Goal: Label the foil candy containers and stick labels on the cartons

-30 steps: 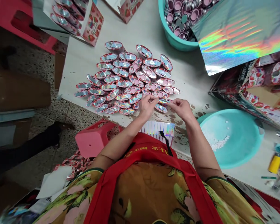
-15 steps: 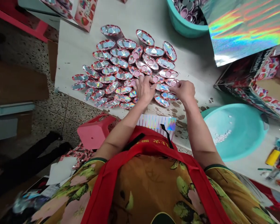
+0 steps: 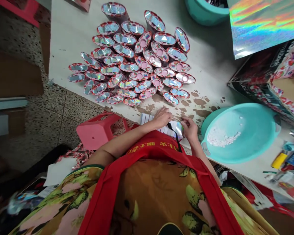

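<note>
Close to my apron, a sticker sheet (image 3: 147, 118) with pale strips and a shiny rainbow end sticks out over the table's front edge. My left hand (image 3: 162, 117) is closed over its upper edge, fingers bent and pointing right. At the sheet's right end my right hand (image 3: 190, 129) has thumb and forefinger pinched together; whatever is between them is too small to make out. Beyond my hands stands a cluster of strawberry-patterned oval tubes (image 3: 128, 67). Many tops carry shiny silver stickers, while several in the middle show a round pink disc (image 3: 164, 72).
To the right sits a turquoise basin (image 3: 254, 130) with small white pieces in it. Another turquoise basin (image 3: 207, 13) and a holographic sheet (image 3: 267, 26) are at the back, above a dark carton (image 3: 250, 71). A pink stool (image 3: 95, 132) stands left, below the table.
Both hands have come back from the tubes to the sticker sheet at the table's front edge. The tubes they were touching now stand uncovered. The view has shifted slightly.
</note>
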`<state>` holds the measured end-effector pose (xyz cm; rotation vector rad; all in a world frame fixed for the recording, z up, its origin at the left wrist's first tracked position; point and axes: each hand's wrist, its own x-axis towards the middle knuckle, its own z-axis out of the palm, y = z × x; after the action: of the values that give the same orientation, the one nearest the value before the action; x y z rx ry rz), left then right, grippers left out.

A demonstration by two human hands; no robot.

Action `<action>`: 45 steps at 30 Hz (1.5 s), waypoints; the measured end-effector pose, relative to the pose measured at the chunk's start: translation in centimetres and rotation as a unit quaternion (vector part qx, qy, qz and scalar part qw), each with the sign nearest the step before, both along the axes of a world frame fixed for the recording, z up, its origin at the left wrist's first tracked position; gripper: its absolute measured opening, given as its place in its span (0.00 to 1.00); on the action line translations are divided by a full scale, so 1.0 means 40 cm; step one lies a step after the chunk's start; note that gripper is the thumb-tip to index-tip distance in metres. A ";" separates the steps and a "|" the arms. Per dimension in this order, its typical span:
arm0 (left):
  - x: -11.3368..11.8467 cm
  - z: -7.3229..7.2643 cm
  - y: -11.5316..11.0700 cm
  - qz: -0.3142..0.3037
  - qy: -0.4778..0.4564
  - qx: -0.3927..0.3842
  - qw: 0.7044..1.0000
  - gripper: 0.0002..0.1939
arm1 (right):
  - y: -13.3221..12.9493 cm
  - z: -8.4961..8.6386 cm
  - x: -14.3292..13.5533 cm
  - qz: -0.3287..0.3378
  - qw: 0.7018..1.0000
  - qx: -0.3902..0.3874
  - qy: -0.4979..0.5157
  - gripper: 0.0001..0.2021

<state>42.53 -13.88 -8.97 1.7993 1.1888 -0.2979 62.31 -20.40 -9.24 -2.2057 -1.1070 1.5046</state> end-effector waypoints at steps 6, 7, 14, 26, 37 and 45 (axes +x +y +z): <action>-0.021 0.012 -0.006 0.027 -0.007 0.016 0.999 0.11 | 0.018 0.018 0.020 -0.020 0.997 -0.017 0.066 0.20; -0.017 0.017 -0.009 0.029 0.002 0.030 0.999 0.11 | 0.019 0.020 0.019 -0.033 0.996 -0.031 0.078 0.20; 0.068 0.062 -0.043 -0.078 -0.032 0.104 0.991 0.17 | 0.036 0.018 0.006 -0.067 0.992 -0.068 0.084 0.22; 0.048 0.083 -0.067 0.209 -0.253 -0.115 0.937 0.05 | 0.061 0.021 -0.010 -0.035 0.999 -0.011 -0.018 0.26; 0.012 0.120 0.134 0.585 -0.344 -0.105 0.727 0.10 | 0.235 0.140 -0.069 -0.085 0.975 0.021 0.205 0.21; 0.049 0.039 0.303 0.501 -0.101 0.173 0.842 0.06 | 0.474 0.068 -0.025 0.028 0.996 0.080 -0.015 0.12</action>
<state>44.51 -1.77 -7.41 1.1942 1.9172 0.7380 61.30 -1.46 -6.53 -2.1117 -1.2627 1.3572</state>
